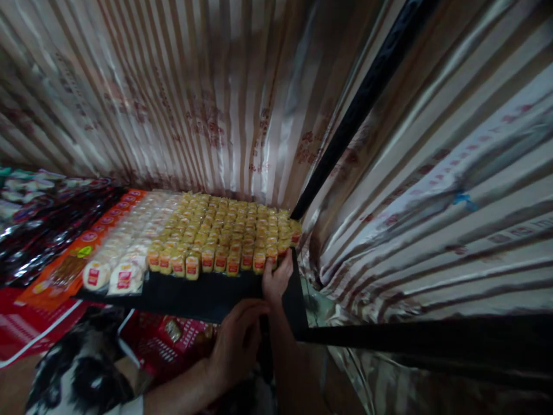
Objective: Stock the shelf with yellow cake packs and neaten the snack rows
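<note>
Rows of small yellow wrapped snack packs [216, 236] with red labels stand on a black shelf [181, 297]. My right hand [277, 279] reaches up to the right end of the front row. Its thumb presses the front and its fingers go round the side of the end pack, partly hidden. Lower and to the left, my left hand [237, 340] is in front of the shelf edge. Its fingers are loosely bent, with a gap from the thumb, and I see nothing in them. Round white packs [125, 278] fill the shelf left of the yellow ones.
Orange bags [64, 271] and dark shiny packets [47, 230] lie further left. Below the shelf is a red basket [151, 340] with a small pack [173, 329] in it. A black pole [354, 121] rises at the right, before striped plastic sheeting [242, 86]. A black bar [432, 346] runs right.
</note>
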`<state>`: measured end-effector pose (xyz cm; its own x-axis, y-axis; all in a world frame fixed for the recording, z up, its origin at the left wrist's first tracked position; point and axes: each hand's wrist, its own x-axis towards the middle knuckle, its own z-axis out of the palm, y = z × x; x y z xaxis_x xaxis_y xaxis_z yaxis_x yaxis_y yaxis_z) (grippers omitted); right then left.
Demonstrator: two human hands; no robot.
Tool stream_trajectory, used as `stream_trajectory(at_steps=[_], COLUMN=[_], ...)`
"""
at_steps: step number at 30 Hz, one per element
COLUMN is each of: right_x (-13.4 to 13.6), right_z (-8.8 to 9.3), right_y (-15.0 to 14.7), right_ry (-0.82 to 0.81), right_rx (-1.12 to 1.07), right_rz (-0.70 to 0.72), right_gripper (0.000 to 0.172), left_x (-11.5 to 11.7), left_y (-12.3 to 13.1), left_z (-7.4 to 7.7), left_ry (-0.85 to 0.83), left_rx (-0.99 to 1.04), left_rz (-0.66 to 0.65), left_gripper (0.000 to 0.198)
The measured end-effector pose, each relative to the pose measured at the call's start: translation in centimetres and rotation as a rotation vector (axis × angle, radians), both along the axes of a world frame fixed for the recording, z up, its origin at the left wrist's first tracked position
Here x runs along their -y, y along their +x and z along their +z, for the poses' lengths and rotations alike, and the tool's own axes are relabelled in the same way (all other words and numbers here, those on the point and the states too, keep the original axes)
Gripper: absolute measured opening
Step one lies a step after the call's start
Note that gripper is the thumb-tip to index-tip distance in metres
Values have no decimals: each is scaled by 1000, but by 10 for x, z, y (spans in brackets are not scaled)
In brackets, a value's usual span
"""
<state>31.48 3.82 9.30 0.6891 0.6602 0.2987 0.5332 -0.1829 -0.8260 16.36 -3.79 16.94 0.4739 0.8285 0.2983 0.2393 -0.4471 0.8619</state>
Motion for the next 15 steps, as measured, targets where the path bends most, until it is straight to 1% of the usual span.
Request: stream_trajectory(at_steps=[1,2,3,5,7,9,11,13,15], right_x=[-1,-2,-3,-4,-5,-5,-1,10,30], right_z=[0,0,-1,-5,-8,-6,3,21,43], right_y=[-3,-5,-7,-9,-8,-8,-9,-16,-32], right_ry=[7,6,1,6,8,9,28,83,166], right_rx=[15,27,74,160,203,208,208,248,340], right_rz=[-32,-37,-46,-49,-63,-84,-84,-43,36], right_gripper=[69,72,72,71,68,67,65,65,65], left_x=[15,27,36,47,52,53,53,52,47], left_y=[-26,-50,-73,-114,-144,-163,-172,-173,-167], left_z=[-9,-17,-25,-36,-42,-46,-52,-61,-74], left_ry=[-71,-137,-190,-276,-333,-384,-485,-611,-718], left_rx=[-37,-92,-141,-211,-244,-236,-175,-99,-45], left_rz=[29,60,157,321,450,537,588,608,614], left_gripper=[32,31,31,30,29,27,25,22,20])
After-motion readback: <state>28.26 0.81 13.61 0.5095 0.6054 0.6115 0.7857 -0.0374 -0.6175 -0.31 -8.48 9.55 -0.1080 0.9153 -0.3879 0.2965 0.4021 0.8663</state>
